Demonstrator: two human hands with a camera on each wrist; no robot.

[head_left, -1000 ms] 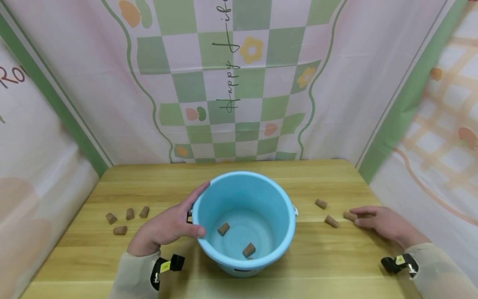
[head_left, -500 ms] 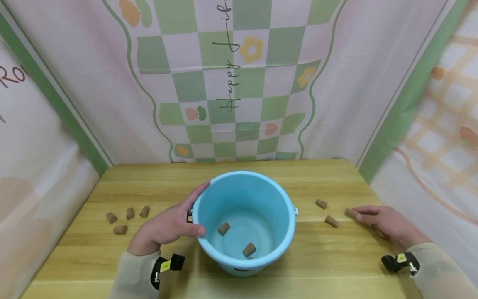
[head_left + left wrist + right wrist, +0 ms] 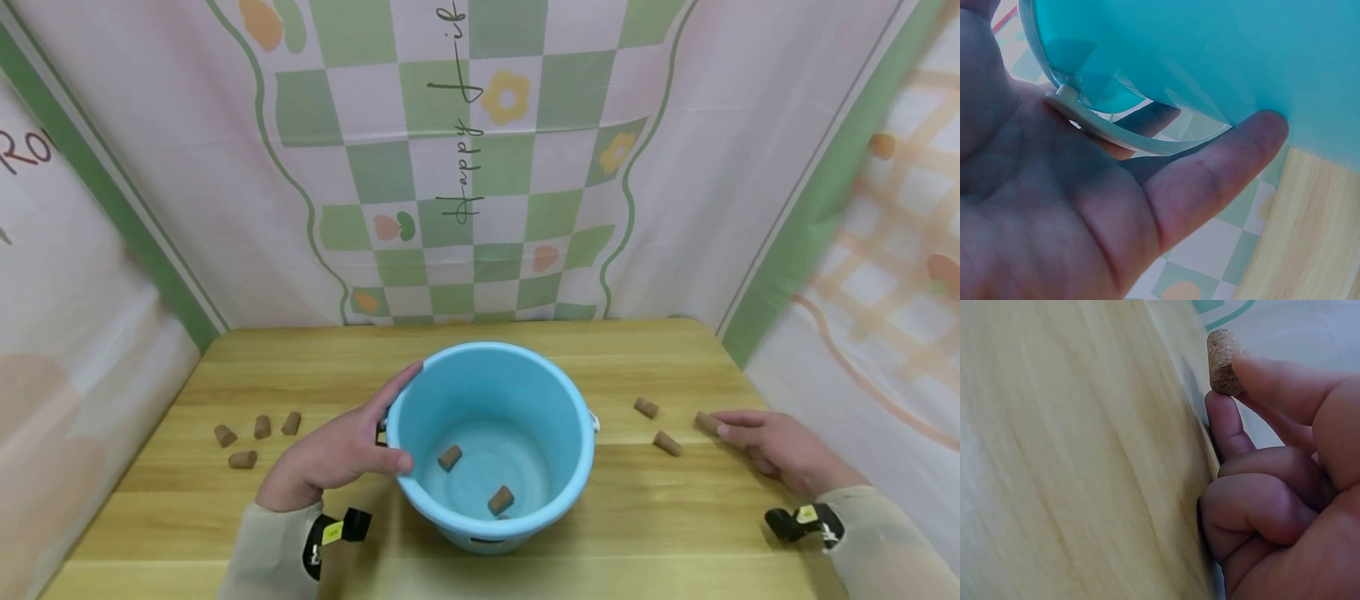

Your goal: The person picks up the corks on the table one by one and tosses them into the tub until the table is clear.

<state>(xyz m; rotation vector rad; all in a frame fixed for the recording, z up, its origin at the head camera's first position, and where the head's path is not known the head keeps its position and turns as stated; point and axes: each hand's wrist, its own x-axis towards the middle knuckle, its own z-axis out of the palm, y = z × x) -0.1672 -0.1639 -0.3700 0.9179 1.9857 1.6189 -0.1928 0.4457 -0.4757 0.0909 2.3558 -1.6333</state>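
Note:
A light blue bucket (image 3: pixel 487 521) stands mid-table, with several brown corks inside, one cork (image 3: pixel 501 500) near its front wall. My left hand (image 3: pixel 333 454) grips the bucket's left side, thumb on the rim and fingers along the outside. In the left wrist view, the bucket's pale handle (image 3: pixel 1141 142) hangs across that hand. At the right, my right hand (image 3: pixel 783 450) pinches a cork (image 3: pixel 1222 362) between thumb and fingers; the other fingers are curled in. Left of it, two more corks lie on the table, a nearer cork (image 3: pixel 667 442) and a farther cork (image 3: pixel 646 407).
Several corks lie at the left of the wooden table (image 3: pixel 600 550), among them one cork (image 3: pixel 242 459) nearest the front. A checked curtain (image 3: pixel 480 167) hangs behind the table, and printed cloth hangs at both sides.
My right hand has taken the cork between thumb and fingers and tilted it, shifting it slightly up and right. The left hand and the bucket have stayed in place.

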